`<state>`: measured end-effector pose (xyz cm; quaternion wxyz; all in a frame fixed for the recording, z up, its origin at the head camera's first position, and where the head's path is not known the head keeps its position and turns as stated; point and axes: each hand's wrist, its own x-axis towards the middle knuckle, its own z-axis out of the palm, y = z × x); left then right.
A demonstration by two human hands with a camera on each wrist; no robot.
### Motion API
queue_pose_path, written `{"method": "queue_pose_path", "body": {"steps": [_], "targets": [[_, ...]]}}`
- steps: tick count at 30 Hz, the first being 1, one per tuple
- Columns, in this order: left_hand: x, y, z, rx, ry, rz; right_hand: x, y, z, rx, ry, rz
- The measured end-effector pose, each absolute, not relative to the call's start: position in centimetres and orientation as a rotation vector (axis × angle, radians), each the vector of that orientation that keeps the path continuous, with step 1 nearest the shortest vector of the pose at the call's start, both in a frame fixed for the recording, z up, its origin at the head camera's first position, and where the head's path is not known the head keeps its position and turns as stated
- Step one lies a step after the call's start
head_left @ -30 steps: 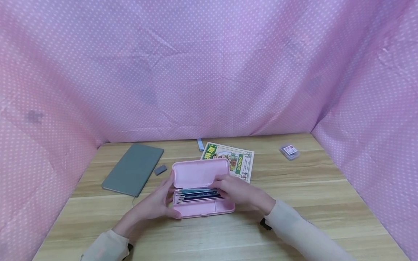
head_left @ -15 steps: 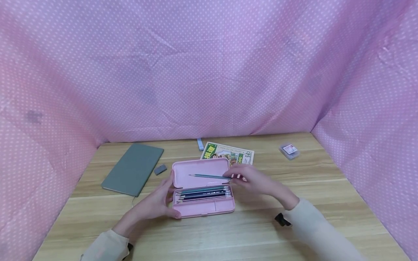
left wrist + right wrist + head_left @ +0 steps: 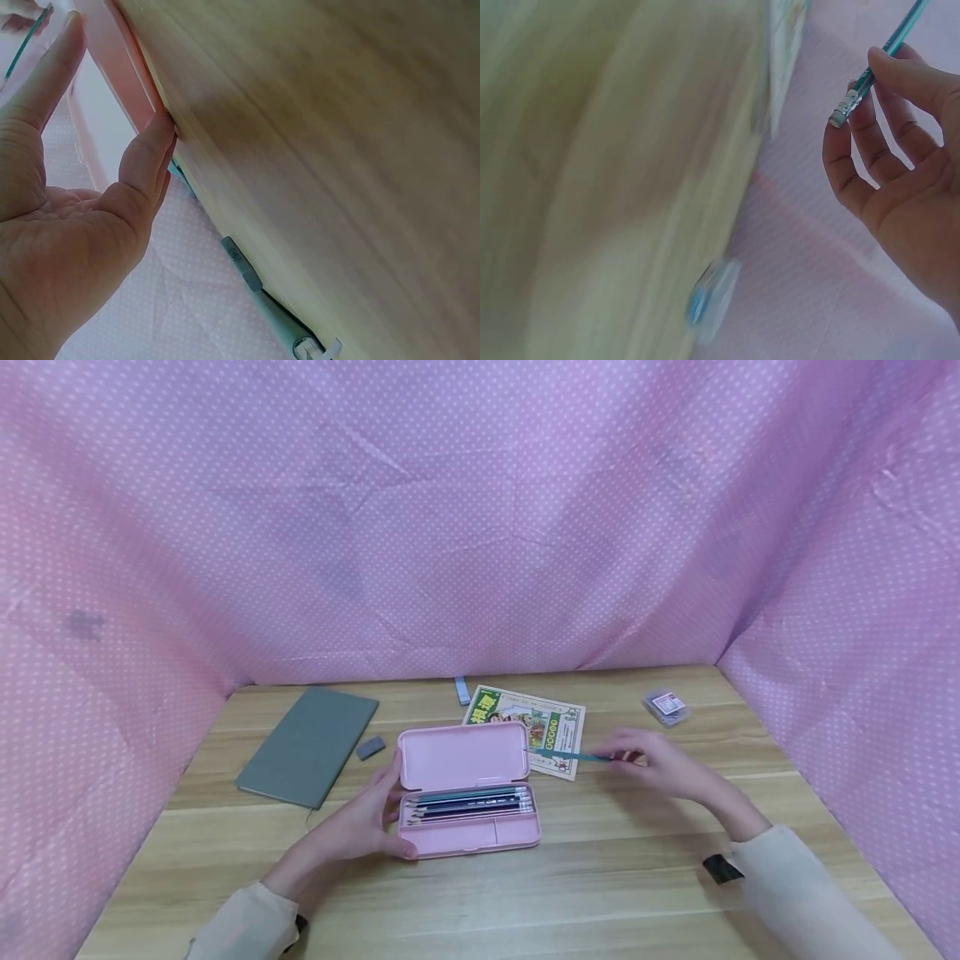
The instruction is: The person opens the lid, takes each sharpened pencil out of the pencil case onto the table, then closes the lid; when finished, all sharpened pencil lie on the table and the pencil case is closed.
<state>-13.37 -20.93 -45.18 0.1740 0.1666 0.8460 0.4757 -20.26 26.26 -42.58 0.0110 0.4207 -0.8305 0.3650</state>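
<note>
A pink pencil case (image 3: 448, 842) stands open on the table, its lid (image 3: 463, 757) tilted back. Several dark and green pencils (image 3: 472, 802) lie side by side in its rear compartment. My left hand (image 3: 358, 828) holds the case's left end, thumb at the front corner and fingers behind; the left wrist view shows thumb and fingers spread along the pink wall (image 3: 124, 71). Out to the right, my right hand (image 3: 663, 766) pinches a green pencil (image 3: 583, 757) near its eraser end (image 3: 844, 112), with the point toward the case. The pencil overlaps the printed booklet in the head view.
Behind the case lies the colourful booklet (image 3: 564, 727), partly hidden by the lid. A green notebook (image 3: 309, 747) and a grey eraser (image 3: 371, 747) lie left. At the back are a pale blue strip (image 3: 462, 692) and a small clear box (image 3: 667, 707) on the right.
My right hand has lifted one green pencil out of the case and carried it rightward, past the lid and over the booklet. The left hand has stayed on the case.
</note>
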Motion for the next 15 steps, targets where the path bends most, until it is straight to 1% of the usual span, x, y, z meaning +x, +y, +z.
{"method": "queue_pose_path", "body": {"steps": [7,15], "targets": [[-13.4,-20.9,-45.0,0.464,2.396,1.342,-20.0,29.3,-43.9,1.257,-2.682,0.994],[-13.4,-20.9,-45.3,0.491,2.380,1.362,-19.9,30.7,-45.4,1.255,-2.700,0.801]]}}
